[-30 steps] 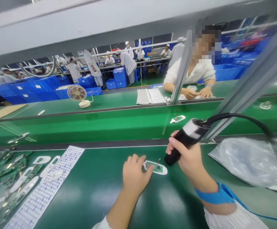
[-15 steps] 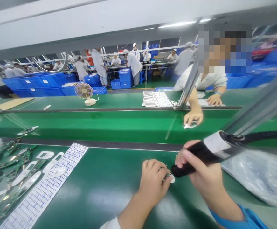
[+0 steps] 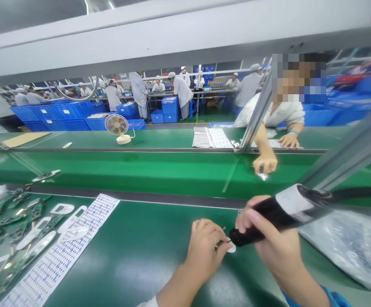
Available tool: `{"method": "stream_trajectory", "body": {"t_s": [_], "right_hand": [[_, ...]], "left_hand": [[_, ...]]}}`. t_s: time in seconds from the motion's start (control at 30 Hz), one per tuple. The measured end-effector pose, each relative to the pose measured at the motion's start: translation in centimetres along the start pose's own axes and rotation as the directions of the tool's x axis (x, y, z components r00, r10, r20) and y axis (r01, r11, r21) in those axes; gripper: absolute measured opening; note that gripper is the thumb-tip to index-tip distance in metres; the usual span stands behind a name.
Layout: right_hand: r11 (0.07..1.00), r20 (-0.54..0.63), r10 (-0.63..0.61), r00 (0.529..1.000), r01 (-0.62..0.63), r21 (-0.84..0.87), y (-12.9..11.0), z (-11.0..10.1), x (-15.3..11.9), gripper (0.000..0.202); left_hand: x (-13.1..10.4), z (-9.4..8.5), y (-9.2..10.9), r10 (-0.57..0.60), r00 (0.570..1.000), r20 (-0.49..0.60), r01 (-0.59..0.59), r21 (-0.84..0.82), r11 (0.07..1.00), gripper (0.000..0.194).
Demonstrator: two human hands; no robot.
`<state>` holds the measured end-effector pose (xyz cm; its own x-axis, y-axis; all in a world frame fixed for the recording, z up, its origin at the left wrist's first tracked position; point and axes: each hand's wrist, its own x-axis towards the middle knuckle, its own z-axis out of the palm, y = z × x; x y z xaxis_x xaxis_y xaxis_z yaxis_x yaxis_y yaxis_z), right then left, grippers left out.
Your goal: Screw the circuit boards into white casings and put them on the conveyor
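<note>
My right hand [image 3: 274, 241] grips a black electric screwdriver [image 3: 268, 217] with a white label and a black cable running off to the right. Its tip sits at a small white casing with a green circuit board [image 3: 228, 246] lying on the green bench mat [image 3: 134, 256]. My left hand [image 3: 206, 249] rests over that casing, covering most of it and holding it down.
A clear plastic bag [image 3: 348, 247] lies at the right. A white label sheet [image 3: 64, 251], white casings [image 3: 36, 236] and green boards [image 3: 0, 217] lie at the left. Beyond runs a green conveyor [image 3: 156, 170], where a co-worker's hand [image 3: 265, 164] reaches down. A small fan [image 3: 118, 128] stands farther back.
My left hand slid over the casing, which lay mostly uncovered a second ago. The screwdriver tilted flatter, its tip at the casing. The co-worker across reached onto the conveyor.
</note>
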<state>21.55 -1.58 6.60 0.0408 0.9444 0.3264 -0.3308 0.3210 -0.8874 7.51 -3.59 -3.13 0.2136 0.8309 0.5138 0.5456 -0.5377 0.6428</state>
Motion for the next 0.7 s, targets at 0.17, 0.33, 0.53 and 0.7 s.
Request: {"method": "stream_trajectory", "body": {"t_s": [0.17, 0.33, 0.53, 0.7], "right_hand": [[0.999, 0.012, -0.007, 1.0, 0.007, -0.032, 0.3, 0.0, -0.2, 0.016], [0.994, -0.014, -0.008, 1.0, 0.007, -0.107, -0.1, 0.0, -0.3, 0.018], [0.984, -0.074, -0.008, 0.997, -0.005, -0.18, -0.4, 0.7, -0.3, 0.017], [0.98, -0.018, -0.02, 1.0, 0.016, -0.197, 0.1, 0.3, 0.0, 0.014]], "left_hand": [[0.3, -1.1, -0.8, -0.031, 0.996, 0.082, 0.033, -0.018, 0.999, 0.033], [0.8, -2.5, -1.3, -0.097, 0.944, 0.315, 0.079, 0.069, 0.995, 0.03], [1.1, -2.3, -0.8, -0.178, 0.924, 0.338, 0.125, 0.174, 0.977, 0.027], [1.0, -2.3, -0.9, -0.162, 0.929, 0.333, 0.114, 0.158, 0.981, 0.024]]}}
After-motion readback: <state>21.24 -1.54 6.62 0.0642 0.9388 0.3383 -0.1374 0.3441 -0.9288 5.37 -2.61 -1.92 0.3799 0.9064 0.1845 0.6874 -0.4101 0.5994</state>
